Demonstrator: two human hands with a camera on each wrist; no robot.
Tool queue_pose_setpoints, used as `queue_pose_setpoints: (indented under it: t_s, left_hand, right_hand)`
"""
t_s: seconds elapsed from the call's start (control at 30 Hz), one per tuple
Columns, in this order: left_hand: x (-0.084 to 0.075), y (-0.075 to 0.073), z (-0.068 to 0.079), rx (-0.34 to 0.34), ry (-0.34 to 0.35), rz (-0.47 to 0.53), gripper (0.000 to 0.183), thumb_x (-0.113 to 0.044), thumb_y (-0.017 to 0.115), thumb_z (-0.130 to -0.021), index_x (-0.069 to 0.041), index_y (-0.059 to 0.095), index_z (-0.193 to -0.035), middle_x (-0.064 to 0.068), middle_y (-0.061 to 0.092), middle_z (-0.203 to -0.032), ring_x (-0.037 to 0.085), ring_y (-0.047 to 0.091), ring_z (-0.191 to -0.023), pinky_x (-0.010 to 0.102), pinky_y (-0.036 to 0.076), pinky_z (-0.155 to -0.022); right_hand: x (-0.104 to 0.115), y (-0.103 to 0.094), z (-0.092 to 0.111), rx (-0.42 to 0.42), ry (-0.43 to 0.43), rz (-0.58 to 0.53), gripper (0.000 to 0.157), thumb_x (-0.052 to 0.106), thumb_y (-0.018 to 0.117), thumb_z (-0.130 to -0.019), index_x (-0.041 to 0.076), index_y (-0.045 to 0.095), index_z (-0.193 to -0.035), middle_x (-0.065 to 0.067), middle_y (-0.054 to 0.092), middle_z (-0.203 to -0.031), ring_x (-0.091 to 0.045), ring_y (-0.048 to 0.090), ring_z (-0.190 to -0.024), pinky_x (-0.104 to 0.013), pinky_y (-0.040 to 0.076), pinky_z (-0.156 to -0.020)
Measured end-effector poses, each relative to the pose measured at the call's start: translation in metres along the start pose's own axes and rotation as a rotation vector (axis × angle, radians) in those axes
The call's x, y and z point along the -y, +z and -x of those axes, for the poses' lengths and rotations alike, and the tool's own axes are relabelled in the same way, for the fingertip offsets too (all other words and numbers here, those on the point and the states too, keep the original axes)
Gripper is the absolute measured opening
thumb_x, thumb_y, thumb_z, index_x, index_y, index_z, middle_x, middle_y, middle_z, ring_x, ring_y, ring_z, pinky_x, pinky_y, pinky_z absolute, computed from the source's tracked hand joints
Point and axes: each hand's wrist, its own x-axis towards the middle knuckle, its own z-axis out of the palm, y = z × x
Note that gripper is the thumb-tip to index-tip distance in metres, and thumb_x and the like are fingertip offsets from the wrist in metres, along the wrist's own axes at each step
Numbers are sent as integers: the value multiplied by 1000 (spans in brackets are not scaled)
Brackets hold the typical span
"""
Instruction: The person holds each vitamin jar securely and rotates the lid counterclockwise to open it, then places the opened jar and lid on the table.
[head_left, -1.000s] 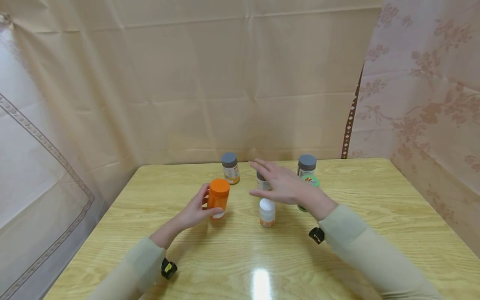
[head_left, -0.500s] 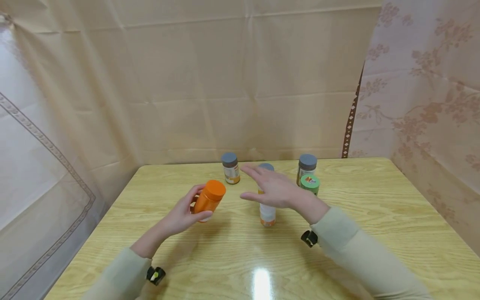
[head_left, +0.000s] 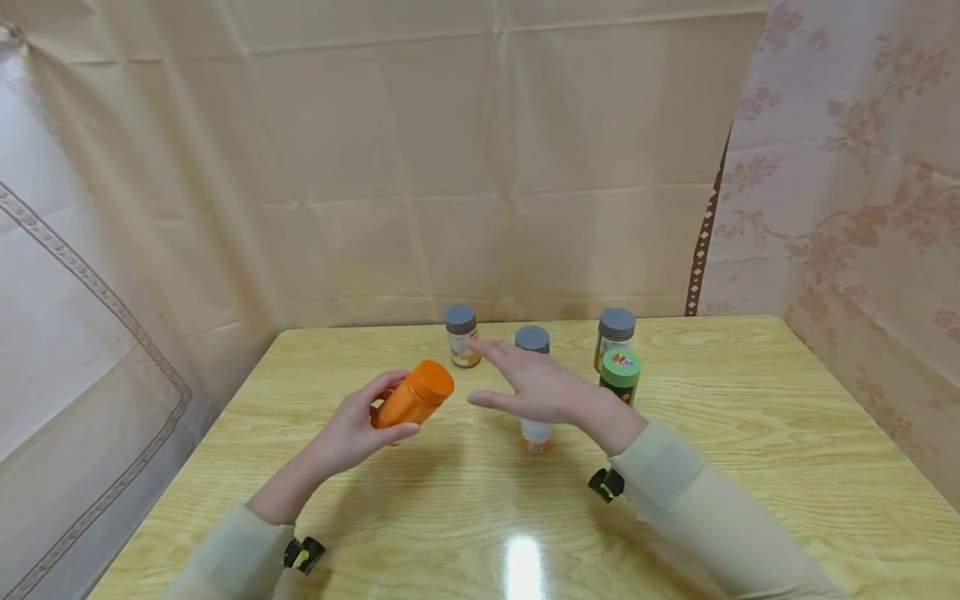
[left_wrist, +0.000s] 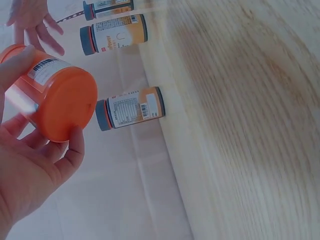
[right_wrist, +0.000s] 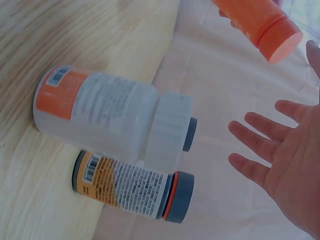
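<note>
My left hand (head_left: 351,433) grips an orange bottle (head_left: 414,396) around its side, held off the table with the lid leaning right. In the left wrist view, the base of the orange bottle (left_wrist: 70,105) and a barcode label show. My right hand (head_left: 534,387) hovers with fingers extended and thumb apart, holding nothing. Below it stands a white bottle (head_left: 536,438) with an orange label, its cap hidden in the head view; the right wrist view shows the white bottle (right_wrist: 100,107) apart from the fingers (right_wrist: 255,140). Behind that hand is a grey-lidded jar (head_left: 532,337), partly hidden.
Another grey-lidded jar (head_left: 461,335) stands near the table's back edge, left of centre. To the right are a green-lidded jar (head_left: 621,368) and, behind it, a third grey-lidded jar (head_left: 617,323). A beige cloth (head_left: 390,208) hangs behind the wooden table (head_left: 420,517).
My left hand has drawn the orange bottle leftward and tipped it from nearly upright toward the right. My right hand has moved left and a little lower, uncovering the green-lidded jar.
</note>
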Motion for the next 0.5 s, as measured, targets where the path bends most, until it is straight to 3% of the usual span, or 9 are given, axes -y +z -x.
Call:
queue_pose_setpoints:
  t_s: [0.23,0.5]
  left_hand:
    - [-3,-1,2,2,11,2,61,-13,81,-80,-9,51,-134,8,60,-114,25,58,-91,31,56,-70]
    - [-5,1,3,-3,15,8,59,-11,82,-79,-7,53,-131,7,59,-118,25,57,-96,32,53,-81]
  right_hand:
    - [6,7,-4,-13,-35,-32,77,65,47,-92,31,20,-155,-4,28,-156,-25,33,-139,-49,32,-108]
    - [13,15,-8,-6,-63,-67,77,64,49,-92,27,24,-155,-1,38,-152,-20,39,-135,-43,34,-107]
